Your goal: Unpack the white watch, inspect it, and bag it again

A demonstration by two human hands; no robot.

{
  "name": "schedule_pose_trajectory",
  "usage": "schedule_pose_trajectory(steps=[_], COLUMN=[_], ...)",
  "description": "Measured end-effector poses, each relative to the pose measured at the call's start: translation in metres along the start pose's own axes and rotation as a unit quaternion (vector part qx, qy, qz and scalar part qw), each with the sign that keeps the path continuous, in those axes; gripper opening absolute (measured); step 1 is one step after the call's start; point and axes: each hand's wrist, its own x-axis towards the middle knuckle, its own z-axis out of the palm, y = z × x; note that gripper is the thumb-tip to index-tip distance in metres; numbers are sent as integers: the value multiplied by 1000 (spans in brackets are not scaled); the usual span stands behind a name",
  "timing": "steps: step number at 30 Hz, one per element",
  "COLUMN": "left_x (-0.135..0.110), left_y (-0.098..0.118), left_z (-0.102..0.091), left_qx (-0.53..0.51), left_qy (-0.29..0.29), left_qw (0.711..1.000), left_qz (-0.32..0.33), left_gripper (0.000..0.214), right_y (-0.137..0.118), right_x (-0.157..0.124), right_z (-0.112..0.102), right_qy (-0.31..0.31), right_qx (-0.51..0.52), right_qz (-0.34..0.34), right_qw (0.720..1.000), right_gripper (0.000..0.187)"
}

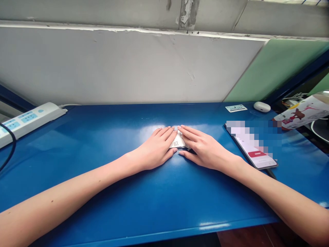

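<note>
My left hand (156, 147) lies palm down on the blue table (138, 202), its fingers stretched out over the left part of a small, flat, white thing (177, 140) with dark print. From the other side my right hand (203, 145) rests over its right part, fingers long and slightly apart. Both thumbs point inward at its near edge, close to one another. A dark strip shows along that near edge. Most of the white thing is covered by the hands, so I cannot tell its kind.
A phone (253, 151) with a lit screen lies right of my right hand. Behind it are a white card (236, 108) and a white earphone case (262, 106). A printed bottle (305, 111) leans at the far right. A power strip (29, 120) with a cable sits at the left.
</note>
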Motion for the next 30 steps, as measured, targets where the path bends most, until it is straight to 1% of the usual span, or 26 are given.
schedule_pose_trajectory(steps=[4, 7, 10, 13, 16, 19, 23, 26, 30], left_x=[1, 1, 0, -1, -2, -2, -2, -2, -3], left_y=[1, 1, -1, -3, -3, 0, 5, 5, 2], left_z=[-1, -2, -2, -2, -1, 1, 5, 6, 3], left_qx=[-2, -1, 4, 7, 16, 40, 60, 29, -35], left_qy=[-6, -14, -12, -9, -6, 15, 64, 93, 114], left_qw=[1000, 1000, 1000, 1000, 1000, 999, 995, 993, 991], left_qz=[1, -4, 1, 6, 7, 13, 48, 66, 57], left_gripper=[57, 57, 55, 54, 54, 53, 45, 44, 40], right_y=[-2, 0, 8, 20, 27, 29, 31, 33, 33], right_x=[1, 0, -2, -5, -7, -8, -9, -9, -9], right_z=[2, 5, 8, 9, 10, 12, 17, 19, 18], right_qy=[18, 39, 46, 51, 72, 94, 95, 104, 117], right_qx=[21, 49, 80, 100, 107, 105, 83, 77, 82], right_qz=[3, 36, 68, 64, 69, 68, 58, 62, 62], right_qw=[1000, 997, 993, 992, 989, 988, 990, 990, 988], right_gripper=[44, 40, 35, 32, 30, 32, 37, 35, 31])
